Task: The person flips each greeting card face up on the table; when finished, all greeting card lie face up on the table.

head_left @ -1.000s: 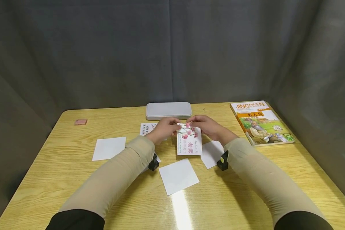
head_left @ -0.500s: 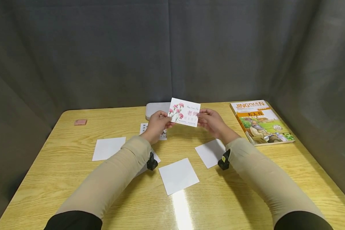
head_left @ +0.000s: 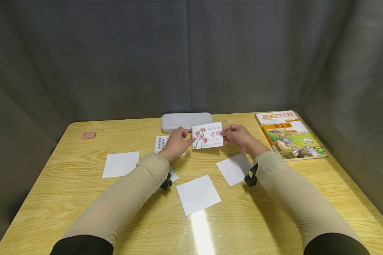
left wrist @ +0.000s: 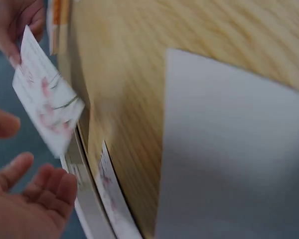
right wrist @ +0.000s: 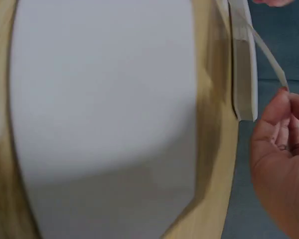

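Pinching flower-printed card (head_left: 207, 135) by right edge: right hand (head_left: 239, 137), holding it near frame center. Left hand (head_left: 176, 142) hovering beside card's left edge, fingers loosely spread. Light edge grip likely avoiding creases.

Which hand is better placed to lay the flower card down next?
Probably the right hand: it pinches the flower card at one edge. The left wrist view shows the left hand apart from the card, holding nothing.
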The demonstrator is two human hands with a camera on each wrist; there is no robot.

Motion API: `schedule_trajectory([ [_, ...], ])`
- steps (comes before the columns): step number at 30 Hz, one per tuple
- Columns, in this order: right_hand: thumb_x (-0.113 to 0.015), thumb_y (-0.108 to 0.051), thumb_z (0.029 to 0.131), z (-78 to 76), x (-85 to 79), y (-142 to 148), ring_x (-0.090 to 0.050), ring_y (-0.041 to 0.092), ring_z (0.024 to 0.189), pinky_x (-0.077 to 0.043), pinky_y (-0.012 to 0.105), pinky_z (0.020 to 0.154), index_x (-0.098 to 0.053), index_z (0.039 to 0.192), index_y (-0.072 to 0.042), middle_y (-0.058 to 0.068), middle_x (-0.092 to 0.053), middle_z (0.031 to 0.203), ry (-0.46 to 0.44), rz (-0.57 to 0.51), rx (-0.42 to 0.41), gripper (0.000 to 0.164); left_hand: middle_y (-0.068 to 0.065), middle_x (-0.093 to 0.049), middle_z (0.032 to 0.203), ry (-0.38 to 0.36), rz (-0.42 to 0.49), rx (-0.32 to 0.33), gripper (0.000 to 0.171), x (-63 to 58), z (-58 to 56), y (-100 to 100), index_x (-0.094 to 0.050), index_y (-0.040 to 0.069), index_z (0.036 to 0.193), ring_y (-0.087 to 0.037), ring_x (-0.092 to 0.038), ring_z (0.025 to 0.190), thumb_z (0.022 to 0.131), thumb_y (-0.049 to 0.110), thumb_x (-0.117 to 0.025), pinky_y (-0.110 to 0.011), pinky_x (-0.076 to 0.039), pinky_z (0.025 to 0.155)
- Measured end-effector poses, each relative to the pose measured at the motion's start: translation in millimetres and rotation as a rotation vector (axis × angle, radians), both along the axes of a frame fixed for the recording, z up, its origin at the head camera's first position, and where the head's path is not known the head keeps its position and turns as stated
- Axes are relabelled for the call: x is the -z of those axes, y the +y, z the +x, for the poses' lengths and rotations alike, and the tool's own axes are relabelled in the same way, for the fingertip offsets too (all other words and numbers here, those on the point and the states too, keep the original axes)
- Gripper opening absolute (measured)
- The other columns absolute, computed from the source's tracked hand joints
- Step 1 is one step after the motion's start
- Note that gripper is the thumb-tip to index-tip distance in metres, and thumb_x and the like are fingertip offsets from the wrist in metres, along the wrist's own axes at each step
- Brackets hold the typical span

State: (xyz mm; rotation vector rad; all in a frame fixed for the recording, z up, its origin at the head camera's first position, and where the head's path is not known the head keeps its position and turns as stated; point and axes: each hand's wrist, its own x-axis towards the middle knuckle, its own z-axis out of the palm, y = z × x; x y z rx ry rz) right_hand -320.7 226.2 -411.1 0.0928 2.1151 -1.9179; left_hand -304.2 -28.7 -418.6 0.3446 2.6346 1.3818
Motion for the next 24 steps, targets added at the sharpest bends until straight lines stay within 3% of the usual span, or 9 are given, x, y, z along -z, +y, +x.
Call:
schedule_trajectory([
  [4, -0.056, -0.004, 0.105, -1.0, 7.6, 4, -0.059, 0.008, 0.075, -0.054, 0.02, 0.07, -0.057, 0.117, 0.007, 0.002, -0.062, 0.089, -0.041, 0.119, -0.014, 0.016, -0.019, -0.051, 0.146, 0.152, -0.308, 0.209, 0.046, -1.3, 4.6, 10, -0.053, -0.003, 0.141, -0.034, -0.048, 0.134, 0.102, 0.02, -0.059, -0.044, -0.04, 0.113],
  [8, -0.057, -0.005, 0.105, -2.6, 13.3, 4, -0.056, 0.009, 0.071, -0.053, 0.02, 0.067, -0.057, 0.12, 0.008, 0.002, -0.061, 0.085, -0.064, 0.201, -0.002, 0.02, -0.017, -0.049, 0.149, 0.207, -0.469, 0.385, 0.052, -1.2, 9.6, 20, -0.051, 0.001, 0.148, -0.033, -0.046, 0.138, 0.101, 0.023, -0.059, -0.041, -0.037, 0.116],
  [11, -0.059, -0.006, 0.104, -4.1, 15.3, 1, -0.055, 0.01, 0.071, -0.053, 0.02, 0.066, -0.058, 0.118, 0.007, 0.003, -0.06, 0.085, -0.071, 0.262, 0.007, 0.019, -0.014, -0.051, 0.146, 0.227, -0.561, 0.468, 0.051, 1.2, 12.1, 26, -0.055, 0.004, 0.147, -0.03, -0.051, 0.133, 0.101, 0.026, -0.059, -0.04, -0.042, 0.111],
  [15, -0.063, -0.008, 0.102, -5.3, 16.6, -3, -0.055, 0.012, 0.072, -0.051, 0.02, 0.064, -0.061, 0.113, 0.005, 0.005, -0.059, 0.085, -0.058, 0.391, -0.024, 0.018, -0.012, -0.053, 0.143, 0.231, -0.687, 0.529, 0.048, 3.0, 15.0, 31, -0.059, 0.01, 0.144, -0.027, -0.055, 0.125, 0.1, 0.029, -0.058, -0.042, -0.048, 0.103],
  [18, -0.063, -0.009, 0.102, -4.4, 15.8, -4, -0.055, 0.013, 0.075, -0.049, 0.02, 0.064, -0.062, 0.113, 0.005, 0.006, -0.06, 0.087, -0.036, 0.485, -0.064, 0.018, -0.011, -0.054, 0.142, 0.238, -0.754, 0.535, 0.046, 2.5, 16.1, 33, -0.06, 0.012, 0.143, -0.026, -0.056, 0.125, 0.1, 0.029, -0.057, -0.044, -0.048, 0.102],
  [24, -0.06, -0.01, 0.104, -2.9, 12.3, -1, -0.058, 0.015, 0.083, -0.051, 0.023, 0.068, -0.064, 0.116, 0.006, 0.008, -0.063, 0.092, -0.001, 0.55, -0.089, 0.021, -0.009, -0.058, 0.134, 0.251, -0.801, 0.525, 0.046, 1.9, 16.2, 36, -0.061, 0.014, 0.143, -0.023, -0.059, 0.114, 0.1, 0.029, -0.057, -0.045, -0.048, 0.096],
])
